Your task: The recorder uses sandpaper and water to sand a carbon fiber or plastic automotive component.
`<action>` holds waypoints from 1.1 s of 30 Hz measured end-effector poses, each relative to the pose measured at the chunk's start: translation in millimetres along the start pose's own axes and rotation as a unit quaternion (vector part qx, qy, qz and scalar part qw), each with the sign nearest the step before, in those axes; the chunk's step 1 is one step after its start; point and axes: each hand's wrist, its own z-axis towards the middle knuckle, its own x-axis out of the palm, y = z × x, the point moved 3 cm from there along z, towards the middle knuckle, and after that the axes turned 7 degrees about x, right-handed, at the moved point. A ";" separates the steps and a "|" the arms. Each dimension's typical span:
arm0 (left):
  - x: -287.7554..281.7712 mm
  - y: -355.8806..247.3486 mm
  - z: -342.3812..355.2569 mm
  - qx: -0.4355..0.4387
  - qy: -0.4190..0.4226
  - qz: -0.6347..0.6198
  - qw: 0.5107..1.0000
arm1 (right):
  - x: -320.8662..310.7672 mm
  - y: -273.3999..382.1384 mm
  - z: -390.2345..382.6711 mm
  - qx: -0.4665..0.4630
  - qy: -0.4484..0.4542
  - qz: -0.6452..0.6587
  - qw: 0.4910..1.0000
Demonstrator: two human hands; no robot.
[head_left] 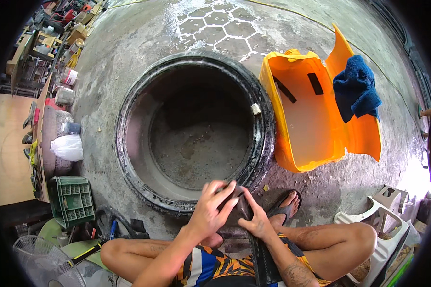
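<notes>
A long dark strip-shaped part (260,260) with a glossy, ridged face slopes from my lap up toward the rim of a large black ring. My right hand (256,221) is closed around its upper end, thumb across the near side and index finger along the top. Against the tip, my left hand (211,210) pinches a small dark piece (229,195) between bent fingers and thumb; its kind is mostly hidden. Just beyond my hands lies the round black tyre-like ring (124,158), with a small pale block (256,109) on its right rim.
Right of the ring stands a cut-open orange container (283,129) holding cloudy water and dark strips; a blue cloth (357,88) hangs over its flap. A green crate (73,201), fan (45,263) and white bag (67,147) are left. A white plastic stool (380,225) lies right.
</notes>
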 end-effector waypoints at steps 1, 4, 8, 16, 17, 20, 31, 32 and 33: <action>7.9 2.4 18.4 0.018 -0.002 0.000 1.000 | -0.4 -6.1 -2.7 0.010 -0.005 -0.010 1.000; 22.0 9.5 43.1 0.041 -0.001 -0.010 0.999 | -4.7 -5.8 -2.5 0.028 -0.010 -0.014 0.999; 4.0 8.0 8.5 0.038 0.000 0.000 0.999 | -1.8 -1.8 1.1 -0.020 0.011 -0.013 1.000; -4.0 31.0 41.7 -0.049 -0.066 -0.101 0.991 | -1.4 4.2 -1.4 0.028 0.020 -0.004 0.999; -14.9 29.3 28.4 -0.045 -0.056 -0.084 0.994 | -4.6 2.3 -1.9 0.021 0.015 -0.012 1.000; -34.5 10.3 -4.8 -0.021 -0.020 -0.020 0.999 | -3.6 2.9 -1.1 0.015 0.016 -0.011 1.000; -3.2 0.5 5.0 0.036 0.030 -0.005 0.999 | -0.9 7.6 2.0 0.019 0.012 0.004 1.000; -5.9 -2.5 5.1 0.033 0.040 -0.005 0.999 | -0.8 1.8 -0.7 0.022 0.014 0.004 1.000; 1.3 -1.8 19.1 0.042 0.036 0.001 0.998 | -3.0 -9.1 -2.0 0.042 0.003 -0.020 0.999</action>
